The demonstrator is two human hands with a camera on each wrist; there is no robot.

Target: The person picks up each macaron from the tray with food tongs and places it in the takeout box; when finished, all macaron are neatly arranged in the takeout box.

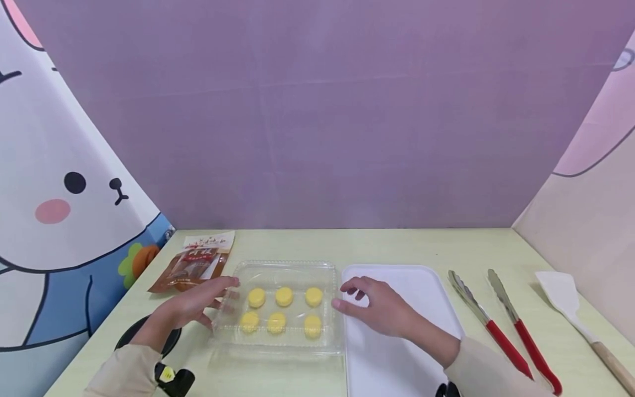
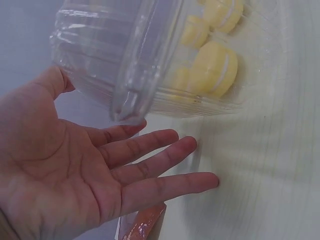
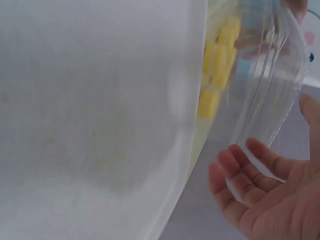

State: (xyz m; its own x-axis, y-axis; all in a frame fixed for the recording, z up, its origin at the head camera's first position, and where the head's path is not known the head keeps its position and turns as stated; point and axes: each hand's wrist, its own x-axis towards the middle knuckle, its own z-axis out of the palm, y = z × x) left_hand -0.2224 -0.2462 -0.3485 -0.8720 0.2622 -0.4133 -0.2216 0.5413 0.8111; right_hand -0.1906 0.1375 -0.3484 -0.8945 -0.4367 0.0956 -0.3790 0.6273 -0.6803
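Note:
A clear plastic clamshell box [image 1: 278, 342] lies on the table, with several round yellow sandwich cookies [image 1: 284, 296] inside in two rows. In the left wrist view a pale band runs round the edge of one cookie [image 2: 216, 69]. At the box's left side is my left hand [image 1: 195, 302]; its fingers are spread and fairly straight, and its thumb is by the lid. My right hand [image 1: 379, 306] hovers at the box's right side with fingers loosely bent and nothing in them. In the right wrist view its fingertips [image 3: 234, 152] are close to the box edge; contact is unclear.
A white tray [image 1: 397, 358] lies right of the box, under my right hand. Further right are red-handled metal tongs [image 1: 511, 342] and a white spatula [image 1: 560, 292]. A brown snack packet [image 1: 198, 262] lies back left. A black round object [image 1: 171, 342] is partly hidden behind my left forearm.

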